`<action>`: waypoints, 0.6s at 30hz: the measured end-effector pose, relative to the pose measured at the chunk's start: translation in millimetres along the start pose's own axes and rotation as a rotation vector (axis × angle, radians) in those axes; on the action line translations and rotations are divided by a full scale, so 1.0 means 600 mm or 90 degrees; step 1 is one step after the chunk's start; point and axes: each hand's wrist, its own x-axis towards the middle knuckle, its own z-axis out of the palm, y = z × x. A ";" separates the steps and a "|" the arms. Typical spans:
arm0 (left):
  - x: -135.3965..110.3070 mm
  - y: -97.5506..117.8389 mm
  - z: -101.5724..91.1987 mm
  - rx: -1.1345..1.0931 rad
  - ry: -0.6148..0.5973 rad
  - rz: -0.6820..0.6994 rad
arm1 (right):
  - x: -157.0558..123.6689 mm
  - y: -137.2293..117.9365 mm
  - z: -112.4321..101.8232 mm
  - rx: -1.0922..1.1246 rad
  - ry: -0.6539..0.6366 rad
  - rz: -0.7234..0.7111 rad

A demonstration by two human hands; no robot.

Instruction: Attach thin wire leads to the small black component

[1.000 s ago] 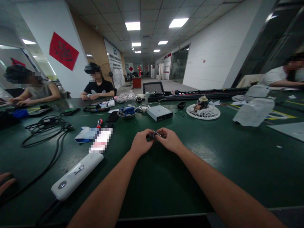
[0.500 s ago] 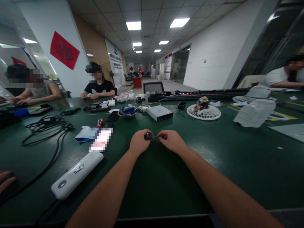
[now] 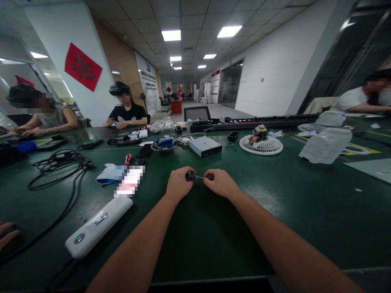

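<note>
The person's two bare hands meet over the bench. The left hand (image 3: pixel 180 184) pinches one small dark cylindrical part (image 3: pixel 191 176) in a narrow fingertip grip, and one thin silvery pin (image 3: pixel 199 177) runs from it toward the right hand (image 3: pixel 220 183). The right fingertips (image 3: pixel 205 177) close narrowly on the pin's far end, though the part is too small to identify and this contact is hard to make out. Both hands are raised just above the dark green workbench (image 3: pixel 214 248).

Nearest on the left lie one long white oblong device (image 3: pixel 98 227), one pale blue cloth (image 3: pixel 110 173), one pixelated flat item (image 3: pixel 130 181), and one coiled black cable (image 3: pixel 58 167). Farther ahead are one red-handled screwdriver (image 3: pixel 128 159), one black phone (image 3: pixel 144 150), one steel bowl holding blue parts (image 3: pixel 163 147), and one silver-grey metal box (image 3: pixel 205 146). To the right sit two round white plastic fan grilles (image 3: pixel 261 147) (image 3: pixel 308 128), one crumpled translucent plastic sheet (image 3: pixel 326 145), and one long black strip (image 3: pixel 265 124) along the far side.

Three other seated people (image 3: pixel 45 120) (image 3: pixel 126 112) (image 3: pixel 362 99) work around the bench, and another person's hand (image 3: pixel 7 235) rests at the lower left edge.
</note>
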 end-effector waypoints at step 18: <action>-0.003 -0.004 0.005 -0.037 -0.020 -0.078 | 0.007 0.017 0.005 -0.026 0.035 0.063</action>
